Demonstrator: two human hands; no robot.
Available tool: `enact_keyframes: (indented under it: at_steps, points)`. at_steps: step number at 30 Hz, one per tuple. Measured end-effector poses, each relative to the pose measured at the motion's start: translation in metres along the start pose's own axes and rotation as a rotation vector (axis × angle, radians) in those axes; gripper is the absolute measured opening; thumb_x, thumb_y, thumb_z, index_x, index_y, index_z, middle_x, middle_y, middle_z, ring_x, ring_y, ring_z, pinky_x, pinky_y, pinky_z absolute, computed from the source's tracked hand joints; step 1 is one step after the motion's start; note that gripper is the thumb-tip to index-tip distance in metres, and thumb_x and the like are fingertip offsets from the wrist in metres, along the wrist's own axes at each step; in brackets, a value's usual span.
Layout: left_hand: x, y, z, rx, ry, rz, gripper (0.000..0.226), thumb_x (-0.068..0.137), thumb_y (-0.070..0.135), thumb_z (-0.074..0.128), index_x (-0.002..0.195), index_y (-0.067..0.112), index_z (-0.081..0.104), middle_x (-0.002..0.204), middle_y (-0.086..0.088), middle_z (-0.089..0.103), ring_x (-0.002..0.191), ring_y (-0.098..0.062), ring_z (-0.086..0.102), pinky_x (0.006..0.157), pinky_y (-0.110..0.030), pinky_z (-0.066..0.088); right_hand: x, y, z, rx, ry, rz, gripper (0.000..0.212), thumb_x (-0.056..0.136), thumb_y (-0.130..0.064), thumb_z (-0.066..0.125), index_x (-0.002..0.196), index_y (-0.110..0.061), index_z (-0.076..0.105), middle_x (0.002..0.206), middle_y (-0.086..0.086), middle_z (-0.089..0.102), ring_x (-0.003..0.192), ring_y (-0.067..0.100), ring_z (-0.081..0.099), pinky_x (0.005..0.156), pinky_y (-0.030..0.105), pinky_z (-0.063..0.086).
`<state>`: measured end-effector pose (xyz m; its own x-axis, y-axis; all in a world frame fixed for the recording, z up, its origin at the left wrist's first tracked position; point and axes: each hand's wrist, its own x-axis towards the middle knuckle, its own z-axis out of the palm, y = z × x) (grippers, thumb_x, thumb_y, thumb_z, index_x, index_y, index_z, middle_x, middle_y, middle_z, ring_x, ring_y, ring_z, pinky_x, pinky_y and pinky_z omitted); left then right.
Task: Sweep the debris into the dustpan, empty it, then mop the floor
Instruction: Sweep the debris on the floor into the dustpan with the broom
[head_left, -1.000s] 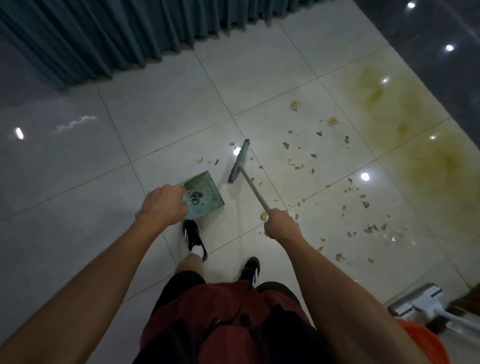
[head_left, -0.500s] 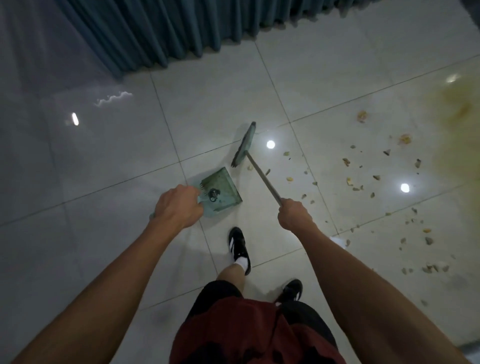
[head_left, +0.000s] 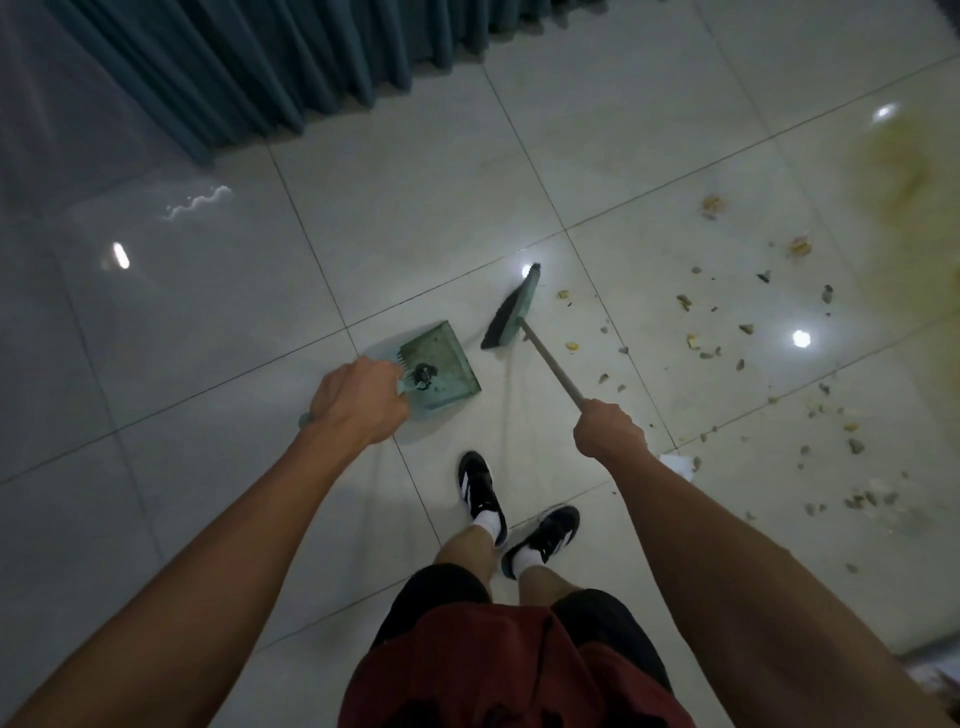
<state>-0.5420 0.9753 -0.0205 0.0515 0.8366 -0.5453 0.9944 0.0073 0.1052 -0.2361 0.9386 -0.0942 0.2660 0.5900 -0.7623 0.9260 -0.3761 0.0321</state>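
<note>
My left hand (head_left: 358, 401) grips the handle of a teal dustpan (head_left: 444, 366) that rests on the pale tiled floor, mouth facing right. My right hand (head_left: 608, 428) holds the wooden handle of a broom (head_left: 511, 314), whose teal head with dark bristles sits just right of the dustpan's mouth. Scattered debris (head_left: 696, 340), small brownish bits, lies to the right of the broom across the tiles. A yellowish stain (head_left: 904, 197) spreads at the far right.
Dark teal curtains (head_left: 270, 67) hang along the top. My feet in black shoes (head_left: 480, 491) stand just below the dustpan. A small white scrap (head_left: 678, 465) lies near my right wrist.
The view has shifted left, so debris and stain sit further right. The broom head has come down closer to the dustpan's mouth, with the loose bits now on its right side.
</note>
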Motion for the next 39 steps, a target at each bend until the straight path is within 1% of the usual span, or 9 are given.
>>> enact_keyframes:
  at_steps: [4,8,12,18,23,26,31,35,39]
  points:
    - [-0.003,0.039,0.002,0.049,0.008,0.041,0.017,0.086,0.028,0.056,0.097,0.026,0.069,0.086,-0.003,0.064,0.070,-0.026,0.058,0.062,-0.027,0.045,-0.009,0.054,0.006,0.044,-0.012,0.042,0.037,0.096,-0.012,0.045,0.131,-0.012,0.055,0.101,0.004,0.061,0.093,0.025,0.065,0.078,0.036,0.055]
    - [-0.008,0.086,0.012,0.123,0.016,0.089,0.017,0.086,0.027,0.055,0.096,0.024,0.069,0.076,0.001,0.056,0.067,-0.024,0.056,0.058,-0.025,0.041,-0.024,0.115,0.022,0.128,-0.048,0.087,0.035,0.096,-0.010,0.046,0.129,-0.009,0.054,0.111,0.008,0.063,0.100,0.026,0.066,0.080,0.036,0.056]
    - [-0.011,0.143,0.027,0.180,0.041,0.162,0.021,0.085,0.031,0.056,0.100,0.024,0.071,0.079,0.001,0.057,0.063,-0.021,0.053,0.060,-0.026,0.040,-0.041,0.170,0.046,0.271,-0.054,0.155,0.036,0.097,-0.009,0.046,0.132,-0.004,0.050,0.116,0.011,0.063,0.104,0.028,0.065,0.085,0.038,0.056]
    - [-0.013,0.211,0.042,0.241,0.043,0.258,0.026,0.085,0.032,0.058,0.104,0.022,0.072,0.081,-0.001,0.063,0.067,-0.023,0.060,0.059,-0.025,0.043,-0.064,0.246,0.077,0.367,-0.022,0.291,0.029,0.097,-0.012,0.044,0.124,-0.011,0.056,0.086,0.001,0.051,0.081,0.023,0.057,0.071,0.034,0.050]
    - [-0.020,0.257,0.051,0.298,0.037,0.334,0.028,0.082,0.030,0.056,0.105,0.026,0.071,0.081,-0.002,0.061,0.064,-0.024,0.055,0.057,-0.026,0.040,-0.086,0.293,0.097,0.448,0.013,0.374,0.032,0.094,-0.012,0.047,0.123,-0.012,0.057,0.087,0.001,0.052,0.080,0.024,0.057,0.072,0.034,0.050]
    - [-0.023,0.276,0.052,0.280,0.038,0.362,0.030,0.082,0.030,0.056,0.107,0.026,0.071,0.087,-0.005,0.066,0.066,-0.024,0.054,0.059,-0.026,0.040,-0.096,0.301,0.105,0.498,0.035,0.384,0.032,0.094,-0.016,0.048,0.123,-0.013,0.058,0.084,-0.001,0.051,0.080,0.023,0.058,0.071,0.034,0.052]
    - [-0.021,0.289,0.040,0.245,0.050,0.381,0.019,0.078,0.028,0.060,0.092,0.026,0.072,0.065,0.007,0.053,0.057,-0.020,0.053,0.051,-0.024,0.035,-0.092,0.288,0.087,0.569,0.075,0.318,0.039,0.094,-0.018,0.046,0.131,-0.017,0.055,0.101,0.004,0.063,0.085,0.024,0.063,0.071,0.035,0.053]
    - [-0.012,0.278,0.023,0.216,0.061,0.373,0.018,0.078,0.029,0.061,0.091,0.027,0.073,0.064,0.008,0.053,0.052,-0.013,0.049,0.049,-0.023,0.035,-0.074,0.265,0.058,0.588,0.091,0.262,0.036,0.093,-0.018,0.046,0.128,-0.017,0.056,0.101,0.004,0.063,0.086,0.024,0.064,0.070,0.034,0.053]
    - [0.011,0.252,0.002,0.213,0.067,0.341,0.020,0.081,0.028,0.059,0.095,0.030,0.072,0.069,0.005,0.055,0.055,-0.016,0.051,0.049,-0.023,0.034,-0.047,0.231,0.029,0.577,0.075,0.215,0.036,0.093,-0.017,0.044,0.126,-0.015,0.057,0.108,0.008,0.063,0.093,0.028,0.064,0.078,0.038,0.056]
